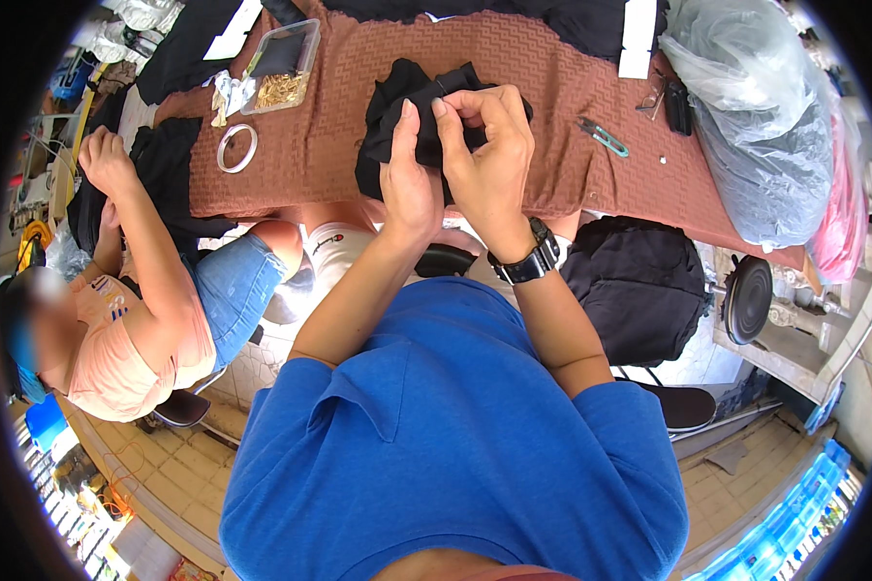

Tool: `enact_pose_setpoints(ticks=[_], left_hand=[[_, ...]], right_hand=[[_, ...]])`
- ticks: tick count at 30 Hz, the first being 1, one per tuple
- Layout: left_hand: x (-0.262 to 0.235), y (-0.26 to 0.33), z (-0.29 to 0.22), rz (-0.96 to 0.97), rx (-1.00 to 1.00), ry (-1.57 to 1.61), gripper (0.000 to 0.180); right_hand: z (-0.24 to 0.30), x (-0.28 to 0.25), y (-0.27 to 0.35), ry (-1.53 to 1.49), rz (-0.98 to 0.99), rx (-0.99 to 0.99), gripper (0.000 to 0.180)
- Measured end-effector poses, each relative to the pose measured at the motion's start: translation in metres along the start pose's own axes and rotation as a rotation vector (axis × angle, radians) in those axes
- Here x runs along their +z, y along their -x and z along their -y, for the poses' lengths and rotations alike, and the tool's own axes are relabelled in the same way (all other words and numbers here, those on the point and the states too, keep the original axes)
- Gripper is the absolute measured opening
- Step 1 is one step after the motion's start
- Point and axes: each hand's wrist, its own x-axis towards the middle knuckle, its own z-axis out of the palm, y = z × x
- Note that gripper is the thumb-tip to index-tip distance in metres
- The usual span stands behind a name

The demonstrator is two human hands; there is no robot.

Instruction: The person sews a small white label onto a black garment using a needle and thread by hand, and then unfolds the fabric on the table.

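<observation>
A bunched piece of black fabric [393,108] is held up over the near part of the covered table. My left hand [413,192] grips it from below and the left, thumb upright against the cloth and the other fingers mostly hidden. My right hand [492,150] is closed in a pinch at the upper fold, with thumb and forefinger tips almost together. Whatever sits between those tips is too small to make out. A black wristband device [528,263] is on my right wrist.
On the brown tablecloth [349,68] lie a clear box [305,85] with gold-coloured bits, a white ring [236,148] and teal thread snips [603,137]. Large plastic bags [756,126] crowd the right edge. A person [145,339] sits at my left; black fabric [638,290] is heaped at my right.
</observation>
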Motion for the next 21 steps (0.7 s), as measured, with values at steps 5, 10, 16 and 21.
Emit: enact_pose_setpoints(ticks=[5,10,16,21], left_hand=[[-0.003,-0.004,0.001,-0.058,0.081,-0.021,0.039],[-0.009,-0.008,-0.003,-0.035,0.077,-0.041,0.028],[-0.005,-0.011,-0.007,0.002,0.22,-0.193,0.007],[-0.005,-0.009,-0.007,0.002,0.192,-0.294,0.009]], right_hand=[[-0.005,-0.009,-0.005,-0.384,0.155,0.357,0.007],[-0.008,-0.034,-0.021,-0.546,0.372,0.566,0.016],[-0.008,-0.05,-0.031,-0.223,0.502,0.356,0.016],[-0.004,-0.05,-0.048,-0.053,0.421,0.179,0.016]])
